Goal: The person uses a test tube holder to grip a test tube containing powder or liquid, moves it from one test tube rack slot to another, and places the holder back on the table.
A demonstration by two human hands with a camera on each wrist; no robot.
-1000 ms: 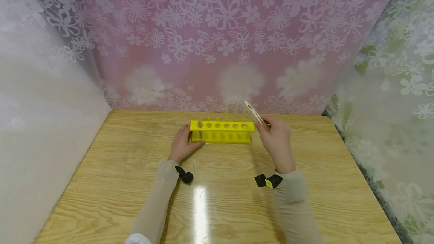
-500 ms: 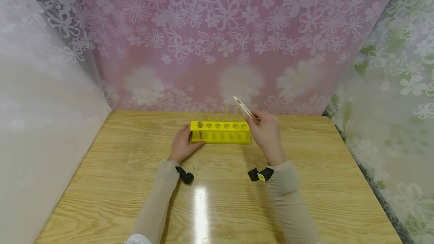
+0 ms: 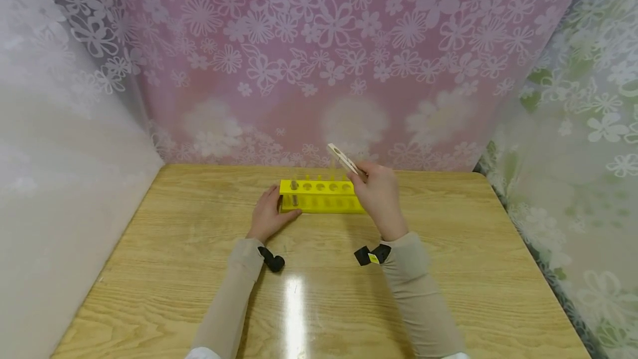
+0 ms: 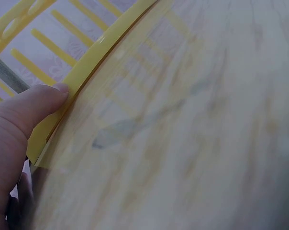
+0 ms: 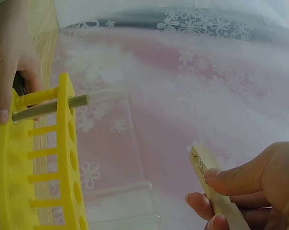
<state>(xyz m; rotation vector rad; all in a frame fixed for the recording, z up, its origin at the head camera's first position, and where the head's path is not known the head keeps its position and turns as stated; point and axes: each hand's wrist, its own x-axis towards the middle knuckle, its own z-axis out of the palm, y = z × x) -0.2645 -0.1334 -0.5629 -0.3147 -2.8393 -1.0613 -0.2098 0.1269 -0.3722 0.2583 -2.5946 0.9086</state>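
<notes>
At the left end of a yellow test tube rack, my left hand grips the frame. Its thumb lies on the base's front edge, and its fingers go behind the end. A test tube with grey-brown contents stands in the leftmost hole. My right hand pinches a wooden test tube holder between thumb and fingers, above the rack's right end. In the right wrist view the holder's wire spring shows near the thumb. Nothing is seen between the holder's jaws.
Clear test tubes sit on pegs at the back right of the rack, partly hidden by my right hand in the head view. The wooden table meets a pink flowered curtain just behind. Pale curtains hang at both sides.
My right hand has moved left with the test tube holder, from beside the rack's right end to over it. The left hand and the rack have stayed in place.
</notes>
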